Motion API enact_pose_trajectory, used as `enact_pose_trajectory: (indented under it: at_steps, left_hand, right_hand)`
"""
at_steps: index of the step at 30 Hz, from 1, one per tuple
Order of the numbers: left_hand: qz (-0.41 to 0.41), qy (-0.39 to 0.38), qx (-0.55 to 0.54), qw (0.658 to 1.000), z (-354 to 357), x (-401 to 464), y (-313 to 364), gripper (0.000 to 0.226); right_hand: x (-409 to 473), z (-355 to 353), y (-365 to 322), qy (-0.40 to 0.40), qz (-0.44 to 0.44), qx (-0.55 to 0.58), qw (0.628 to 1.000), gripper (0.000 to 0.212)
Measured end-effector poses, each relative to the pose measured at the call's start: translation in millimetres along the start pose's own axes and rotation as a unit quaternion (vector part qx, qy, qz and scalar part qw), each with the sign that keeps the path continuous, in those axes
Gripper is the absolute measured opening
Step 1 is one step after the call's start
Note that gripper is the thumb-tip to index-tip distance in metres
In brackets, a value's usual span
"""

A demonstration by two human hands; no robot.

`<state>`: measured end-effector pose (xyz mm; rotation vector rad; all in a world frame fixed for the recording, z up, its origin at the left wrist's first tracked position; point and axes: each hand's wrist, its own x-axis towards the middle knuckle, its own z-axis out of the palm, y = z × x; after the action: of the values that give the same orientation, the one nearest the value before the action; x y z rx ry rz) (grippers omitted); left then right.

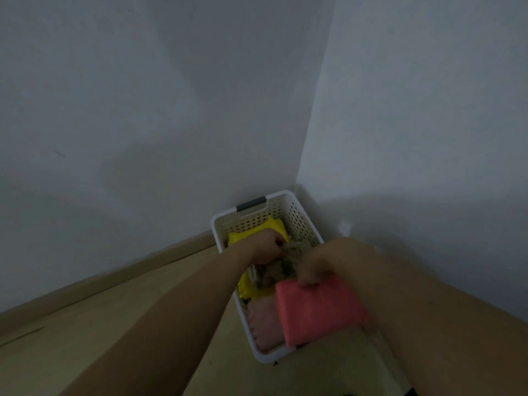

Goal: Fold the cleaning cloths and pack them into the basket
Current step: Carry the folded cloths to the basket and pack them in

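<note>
Now the right hand point(313, 268) pinches a pink cloth point(317, 308) over the basket point(303, 221) rim while the left hand point(267, 245), fingers curled, presses among packed cloths point(274, 270).

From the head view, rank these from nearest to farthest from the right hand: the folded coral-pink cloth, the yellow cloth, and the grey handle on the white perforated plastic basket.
1. Folded coral-pink cloth: the right hand grips its top edge, over the basket's near right side.
2. Yellow cloth: inside the basket, under the left hand.
3. Grey handle: on the white perforated plastic basket's far rim, by the wall.
</note>
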<state>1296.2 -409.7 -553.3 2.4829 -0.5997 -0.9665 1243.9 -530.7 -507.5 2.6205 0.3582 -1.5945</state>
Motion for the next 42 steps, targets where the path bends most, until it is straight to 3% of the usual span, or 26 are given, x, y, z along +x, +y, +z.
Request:
enact_pose_trajectory:
  at_steps: [6, 8, 14, 21, 23, 26, 28, 31, 34, 38, 42]
  left_hand:
    - [-0.015, -0.011, -0.001, 1.0, 13.4, 2.8, -10.3, 0.027]
    - [-0.013, -0.008, 0.003, 1.0, 14.0, 2.8, -12.5, 0.025]
    - [-0.023, -0.014, 0.046, 0.999, 13.6, 3.8, -19.9, 0.032]
    - [-0.023, 0.018, 0.082, 0.996, -8.3, -5.6, -27.3, 0.045]
    - [-0.023, 0.019, 0.108, 0.994, -13.0, -8.3, -33.2, 0.04]
    - [-0.027, 0.033, 0.132, 0.99, -21.0, -16.6, -43.6, 0.013]
    - [-0.026, 0.068, 0.129, 0.989, -29.7, -26.3, -49.8, 0.021]
    - [-0.018, 0.154, 0.087, 0.984, -42.7, -39.2, -60.2, 0.03]
    - [-0.04, 0.202, 0.045, 0.978, -50.3, -49.1, -72.7, 0.031]
    - [-0.086, 0.205, 0.028, 0.975, -48.6, -63.5, -91.5, 0.03]
    - [-0.124, 0.193, 0.019, 0.973, -40.5, -76.3, -106.3, 0.03]
  right_hand:
    - [12.0, 3.8, -12.8, -0.039, 0.018, 0.001, 0.999, 0.035]
    - [9.6, 2.7, -14.9, -0.043, 0.011, -0.026, 0.999, 0.021]
    - [12.4, 3.4, -9.6, -0.024, 0.026, -0.036, 0.999, 0.031]
    - [8.4, 7.2, -0.4, -0.079, 0.031, -0.106, 0.991, 0.033]
    - [10.3, 7.7, -3.3, -0.086, 0.029, -0.12, 0.989, 0.033]
    - [13.9, 3.4, -5.1, -0.096, 0.037, -0.125, 0.987, 0.033]
    - [12.1, -6.6, -4.2, -0.093, 0.051, -0.105, 0.989, 0.031]
    - [14.1, -37.4, -0.1, -0.047, 0.073, -0.066, 0.994, 0.023]
    - [20.4, -74.3, -2.8, 0.055, 0.076, -0.026, 0.995, 0.011]
    - [43.5, -103.9, -7.4, 0.192, 0.049, 0.037, 0.98, 0.039]
    - [60.2, -119.7, -15.8, 0.256, 0.009, 0.08, 0.963, 0.035]
